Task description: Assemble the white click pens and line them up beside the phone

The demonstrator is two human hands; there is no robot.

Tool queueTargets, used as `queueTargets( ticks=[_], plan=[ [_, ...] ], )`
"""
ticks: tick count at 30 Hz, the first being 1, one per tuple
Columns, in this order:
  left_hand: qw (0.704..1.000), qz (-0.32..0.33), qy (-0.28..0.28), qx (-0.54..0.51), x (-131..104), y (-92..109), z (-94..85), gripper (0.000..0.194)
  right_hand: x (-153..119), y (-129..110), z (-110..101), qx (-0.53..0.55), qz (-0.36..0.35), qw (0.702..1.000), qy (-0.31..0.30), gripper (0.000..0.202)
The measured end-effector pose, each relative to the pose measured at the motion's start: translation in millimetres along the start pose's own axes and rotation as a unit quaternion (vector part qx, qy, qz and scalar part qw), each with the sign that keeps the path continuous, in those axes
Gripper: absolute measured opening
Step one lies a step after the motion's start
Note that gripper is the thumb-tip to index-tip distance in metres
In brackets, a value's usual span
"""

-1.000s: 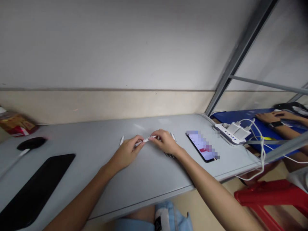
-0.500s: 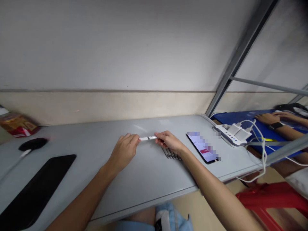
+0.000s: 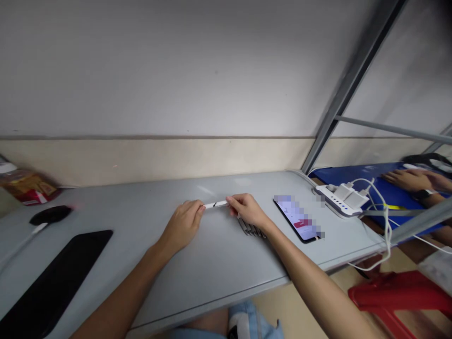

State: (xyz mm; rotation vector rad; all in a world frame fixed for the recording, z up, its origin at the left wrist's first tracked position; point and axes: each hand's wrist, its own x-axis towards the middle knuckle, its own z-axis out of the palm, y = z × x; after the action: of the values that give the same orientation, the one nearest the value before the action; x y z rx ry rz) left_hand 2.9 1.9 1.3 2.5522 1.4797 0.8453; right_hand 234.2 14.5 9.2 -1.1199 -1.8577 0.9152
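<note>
Between my two hands a slim white pen (image 3: 215, 205) with a dark band near its middle is held nearly level above the desk. My left hand (image 3: 184, 221) pinches its left end, and the fingers of my right hand (image 3: 245, 207) are closed on the other end. Both tips of the pen are hidden by the fingers. Just below my right hand several pens with silvery ends (image 3: 251, 229) lie side by side on the grey desk (image 3: 212, 263), partly covered by the hand and wrist.
A lit phone (image 3: 298, 219) lies right of my right hand, near a white power strip (image 3: 339, 200) with chargers and cables. At left are a black mat (image 3: 58, 282), a black round object with a cable (image 3: 49, 215) and a jar (image 3: 26, 186). Another person's hands (image 3: 406, 179) rest beyond the metal frame.
Both hands keep hold of the pen in nearly the same place. The dark band on the pen looks slanted and sits slightly further left. The other person's hands have shifted a little right.
</note>
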Motion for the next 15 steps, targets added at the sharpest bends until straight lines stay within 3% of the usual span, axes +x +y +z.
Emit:
queueTargets(
  ticks=[3,5,9,11,13,15],
  plan=[
    [1.000,0.006,-0.010,0.016,0.0,0.8,0.1,0.028,0.7,1.8,0.0,-0.004,-0.035,0.999,0.016,0.028],
    [1.000,0.007,-0.017,0.022,-0.1,1.1,0.2,0.028,1.3,2.9,0.3,0.011,-0.049,0.998,0.040,0.032],
    [0.999,0.015,-0.025,0.021,-0.8,0.4,-0.3,0.029,1.9,5.1,1.0,0.002,0.006,1.000,0.005,0.034],
    [0.999,0.019,-0.029,0.025,-1.0,-0.4,-0.7,0.029,1.9,5.6,1.0,-0.012,-0.002,1.000,0.000,0.031],
    [0.999,0.020,-0.032,0.029,-1.0,-1.1,-0.9,0.028,1.9,5.3,0.8,-0.016,-0.033,0.999,0.028,0.022],
    [0.999,0.023,-0.032,0.027,-0.8,-1.3,-0.9,0.027,1.9,4.6,0.5,-0.015,-0.042,0.998,0.047,0.027]
  ],
)
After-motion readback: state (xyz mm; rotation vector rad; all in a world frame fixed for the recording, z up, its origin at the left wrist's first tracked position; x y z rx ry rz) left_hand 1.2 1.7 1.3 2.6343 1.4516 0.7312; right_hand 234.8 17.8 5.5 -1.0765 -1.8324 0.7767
